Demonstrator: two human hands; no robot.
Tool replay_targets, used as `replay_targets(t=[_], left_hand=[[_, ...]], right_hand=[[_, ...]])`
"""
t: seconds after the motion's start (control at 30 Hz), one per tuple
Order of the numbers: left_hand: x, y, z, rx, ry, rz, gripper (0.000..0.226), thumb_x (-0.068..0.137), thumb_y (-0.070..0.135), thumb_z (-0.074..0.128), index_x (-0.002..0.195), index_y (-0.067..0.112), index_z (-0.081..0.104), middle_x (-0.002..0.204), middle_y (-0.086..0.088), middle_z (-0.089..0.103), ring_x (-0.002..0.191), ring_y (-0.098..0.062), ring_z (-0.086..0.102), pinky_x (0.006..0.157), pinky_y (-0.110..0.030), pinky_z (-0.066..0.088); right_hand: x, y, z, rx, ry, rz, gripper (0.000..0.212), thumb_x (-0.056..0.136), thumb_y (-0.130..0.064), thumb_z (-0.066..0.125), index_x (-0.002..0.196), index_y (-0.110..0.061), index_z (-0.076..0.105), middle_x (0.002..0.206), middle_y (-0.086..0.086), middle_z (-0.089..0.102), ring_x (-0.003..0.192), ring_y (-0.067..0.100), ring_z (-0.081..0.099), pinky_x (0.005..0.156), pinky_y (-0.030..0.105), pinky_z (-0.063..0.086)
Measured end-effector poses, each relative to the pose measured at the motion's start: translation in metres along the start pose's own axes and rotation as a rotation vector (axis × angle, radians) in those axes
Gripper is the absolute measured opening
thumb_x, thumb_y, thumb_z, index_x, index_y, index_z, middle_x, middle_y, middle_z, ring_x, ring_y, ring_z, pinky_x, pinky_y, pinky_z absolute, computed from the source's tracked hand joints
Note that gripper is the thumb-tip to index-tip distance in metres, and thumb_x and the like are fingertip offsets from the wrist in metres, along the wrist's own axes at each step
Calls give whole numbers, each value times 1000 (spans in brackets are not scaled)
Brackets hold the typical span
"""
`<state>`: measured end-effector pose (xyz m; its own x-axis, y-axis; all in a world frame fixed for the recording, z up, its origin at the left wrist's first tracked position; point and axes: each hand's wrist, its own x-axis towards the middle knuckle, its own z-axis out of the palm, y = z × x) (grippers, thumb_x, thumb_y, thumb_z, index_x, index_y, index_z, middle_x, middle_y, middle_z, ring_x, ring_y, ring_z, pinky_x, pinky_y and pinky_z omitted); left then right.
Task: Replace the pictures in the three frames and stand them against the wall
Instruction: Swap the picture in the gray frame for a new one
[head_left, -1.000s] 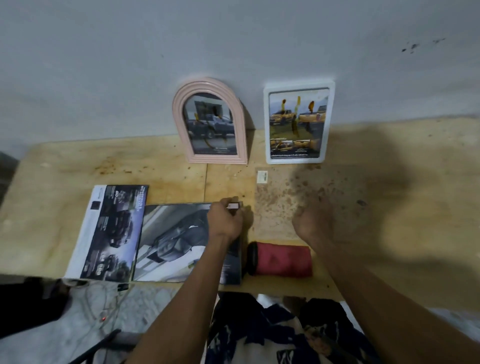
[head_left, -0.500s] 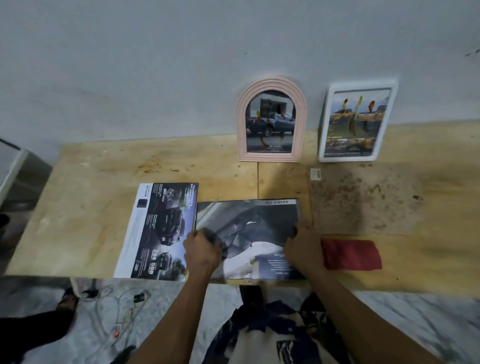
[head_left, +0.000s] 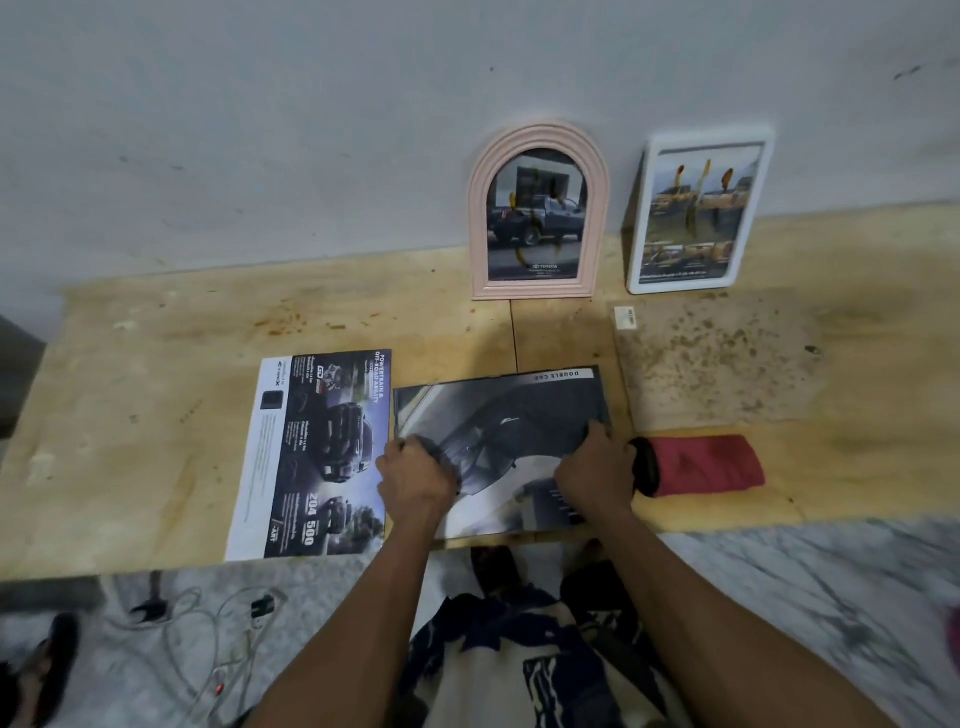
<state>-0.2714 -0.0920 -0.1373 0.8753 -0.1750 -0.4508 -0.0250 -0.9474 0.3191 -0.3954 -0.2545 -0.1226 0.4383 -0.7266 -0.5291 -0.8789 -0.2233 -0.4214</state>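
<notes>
Two frames stand against the wall: a pink arched frame with a dark truck picture and a white rectangular frame with a yellow truck picture. A dark car picture sheet lies flat near the table's front edge. My left hand grips its left part, where the paper bunches up. My right hand holds its right part, fingers curled on the sheet. A printed car brochure page lies flat just left of it.
A red pouch with a black end lies right of my right hand. Behind it a flat speckled brown panel with a white sticker rests on the wooden table. Cables and a sandal are on the floor.
A second ago my left hand was at the sheet's far right corner and my right hand on bare table. Both hands have moved onto the sheet's near part. The view has shifted left.
</notes>
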Motion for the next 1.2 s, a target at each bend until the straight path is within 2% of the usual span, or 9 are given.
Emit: replay_targets(t=[0.2, 0.4, 0.5, 0.57, 0.77, 0.93, 1.07, 1.13, 1.2], left_hand=[[-2, -3, 1, 90, -16, 42, 45, 84, 27, 71, 123, 13, 55, 135, -13, 43, 124, -34, 40, 95, -47, 45], [-2, -2, 0, 67, -12, 37, 43, 83, 27, 72, 122, 14, 57, 134, -13, 43, 124, -34, 40, 94, -47, 45], [-3, 0, -1, 47, -8, 20, 44, 84, 29, 72, 122, 12, 56, 135, -13, 42, 125, -34, 39, 94, -47, 44], [-4, 1, -2, 18, -5, 2, 44, 84, 30, 72, 121, 12, 56, 135, -13, 42, 125, -34, 39, 94, -47, 44], [-5, 0, -3, -34, 16, -11, 50, 86, 37, 71, 122, 10, 52, 133, -13, 42, 125, -33, 39, 93, -47, 44], [-6, 0, -8, -89, 51, -26, 44, 92, 50, 58, 114, 12, 57, 127, -13, 48, 121, -33, 45, 94, -49, 46], [-7, 0, -23, -106, 78, -74, 56, 94, 53, 52, 123, 5, 53, 130, -17, 48, 125, -37, 44, 96, -50, 42], [-7, -1, -30, -195, 84, -79, 59, 91, 51, 54, 119, -1, 56, 121, -19, 56, 116, -38, 54, 90, -47, 48], [-8, -3, -39, -288, 73, -100, 53, 87, 50, 57, 98, -2, 63, 93, -15, 65, 91, -35, 65, 74, -40, 53]], right_hand=[[0, -7, 1, 66, 68, 52, 58, 87, -15, 55, 142, -16, 36, 141, 12, 42, 128, 34, 36, 102, 50, 40], [3, -9, -3, 215, 142, -6, 64, 79, -29, 71, 133, -12, 43, 131, 10, 44, 110, 31, 52, 85, 43, 50], [8, -7, -16, 302, 108, -38, 43, 76, -30, 76, 110, -15, 54, 106, 4, 58, 94, 24, 59, 75, 37, 51], [11, -7, -24, 303, 75, -112, 28, 84, -30, 71, 104, -16, 58, 95, 1, 62, 87, 21, 60, 71, 33, 48], [16, -14, -37, 299, 77, -298, 25, 98, -19, 53, 120, -9, 59, 98, 1, 58, 89, 18, 53, 74, 26, 37], [23, -13, -39, 363, 73, -175, 23, 94, -19, 59, 112, -6, 65, 101, 8, 65, 92, 24, 58, 75, 29, 39], [22, -5, -38, 467, 72, -103, 27, 90, -20, 63, 112, -6, 68, 101, 8, 69, 94, 28, 63, 79, 36, 49], [19, -4, -40, 497, 64, -94, 27, 89, -20, 64, 111, -6, 68, 103, 11, 70, 92, 28, 64, 80, 38, 51], [16, -3, -42, 535, 46, -102, 28, 90, -20, 65, 113, -4, 68, 103, 13, 69, 91, 27, 64, 81, 38, 52]])
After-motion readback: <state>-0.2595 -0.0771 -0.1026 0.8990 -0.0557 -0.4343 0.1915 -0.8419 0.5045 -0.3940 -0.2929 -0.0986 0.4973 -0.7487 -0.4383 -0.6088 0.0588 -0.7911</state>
